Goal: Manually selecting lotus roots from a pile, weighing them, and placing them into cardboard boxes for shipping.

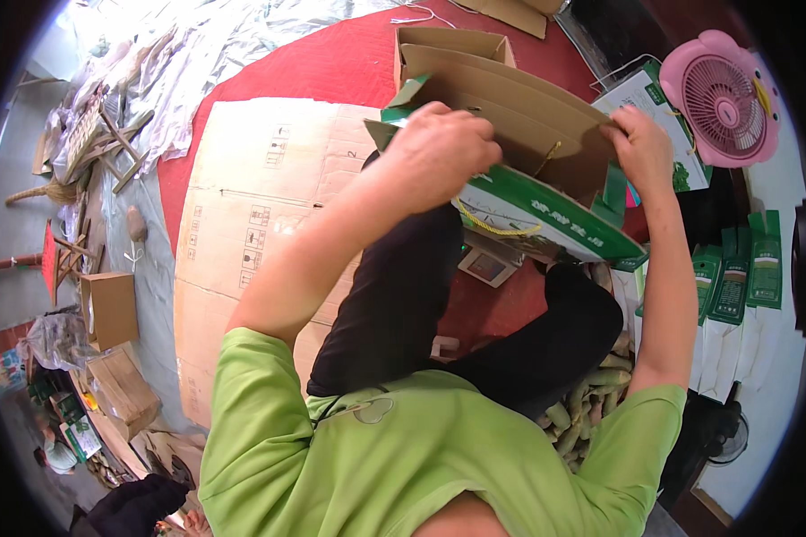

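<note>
I hold a green and white cardboard gift box (546, 210) with a brown inside, raised over my lap. My left hand (443, 143) grips its left flap near the green corner. My right hand (640, 148) pinches the right edge of the box. A yellow cord handle (491, 228) hangs from the box's front face. Below the box a small digital scale (485, 264) lies on the red floor between my black-trousered legs.
A flattened brown carton (251, 224) lies on the red mat to my left. A pink fan (721, 98) stands at the upper right, above green packets (734, 273). Green pods (591, 398) are piled by my right leg. Small cardboard boxes (107, 309) sit far left.
</note>
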The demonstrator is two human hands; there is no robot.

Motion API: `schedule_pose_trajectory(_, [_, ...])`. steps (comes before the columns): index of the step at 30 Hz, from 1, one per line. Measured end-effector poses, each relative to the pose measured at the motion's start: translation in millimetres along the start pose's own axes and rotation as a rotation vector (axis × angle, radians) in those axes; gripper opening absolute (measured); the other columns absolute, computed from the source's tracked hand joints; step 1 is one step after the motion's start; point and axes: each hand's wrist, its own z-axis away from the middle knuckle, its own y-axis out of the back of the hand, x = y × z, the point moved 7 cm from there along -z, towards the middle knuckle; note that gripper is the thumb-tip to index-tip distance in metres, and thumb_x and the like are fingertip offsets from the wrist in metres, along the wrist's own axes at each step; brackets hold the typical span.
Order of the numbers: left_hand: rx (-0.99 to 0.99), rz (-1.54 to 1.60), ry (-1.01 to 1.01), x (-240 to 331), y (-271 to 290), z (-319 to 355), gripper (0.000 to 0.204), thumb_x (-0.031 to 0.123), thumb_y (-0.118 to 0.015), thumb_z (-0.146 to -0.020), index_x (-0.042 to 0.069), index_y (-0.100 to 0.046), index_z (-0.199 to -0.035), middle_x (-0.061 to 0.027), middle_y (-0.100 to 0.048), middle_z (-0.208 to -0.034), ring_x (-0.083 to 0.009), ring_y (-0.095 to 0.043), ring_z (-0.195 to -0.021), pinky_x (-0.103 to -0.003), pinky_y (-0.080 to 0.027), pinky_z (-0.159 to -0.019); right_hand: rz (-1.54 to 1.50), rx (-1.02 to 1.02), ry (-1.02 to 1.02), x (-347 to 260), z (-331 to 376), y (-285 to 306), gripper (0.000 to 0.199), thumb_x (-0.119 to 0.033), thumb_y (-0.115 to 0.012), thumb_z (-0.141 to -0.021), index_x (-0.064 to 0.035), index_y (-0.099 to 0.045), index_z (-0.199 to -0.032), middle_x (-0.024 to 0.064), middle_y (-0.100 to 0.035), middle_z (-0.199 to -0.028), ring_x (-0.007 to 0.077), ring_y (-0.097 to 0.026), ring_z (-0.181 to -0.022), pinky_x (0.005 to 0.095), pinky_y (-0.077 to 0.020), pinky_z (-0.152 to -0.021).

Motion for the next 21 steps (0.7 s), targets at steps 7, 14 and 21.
schedule_pose_trajectory(7, [0.2, -0.067, 0.14, -62, 73, 54, 0.006, 0.016, -0.063, -0.078, 0.01, -0.061, -0.078, -0.004, -0.053, -0.077, -0.0257, -0.059, -0.081, -0.038, -0.047, -0.078, 0.116, 0.145, 0.178, -74, -81, 40, 0.017, -0.027, -0.062, -0.08, -0.0102, -0.063, -0.082, 0.0078, -0.063, -0.082, 0.03, -0.062, -0.083, 0.0439, -0.0473, -0.068])
schedule_pose_trajectory(14, [0.218, -0.227, 0.227, -83, 158, 137, 0.008, 0.011, -0.065, -0.075, 0.003, -0.064, -0.079, -0.0082, -0.058, -0.08, -0.0279, -0.058, -0.081, -0.037, -0.044, -0.076, -0.004, 0.246, 0.208, -185, -114, 80, 0.017, -0.024, -0.066, -0.074, -0.0079, -0.067, -0.078, 0.0115, -0.065, -0.086, 0.034, -0.063, -0.082, 0.0437, -0.0505, -0.074])
schedule_pose_trajectory(21, [0.1, -0.444, 0.438, -74, 207, 249, 0.009, 0.005, -0.061, -0.073, 0.005, -0.062, -0.082, -0.0081, -0.056, -0.08, -0.0279, -0.059, -0.087, -0.041, -0.045, -0.089, -0.329, 0.15, 0.269, -303, -114, 17, 0.018, -0.028, -0.066, -0.078, -0.0107, -0.064, -0.083, 0.0071, -0.064, -0.081, 0.0291, -0.063, -0.083, 0.0435, -0.0497, -0.07])
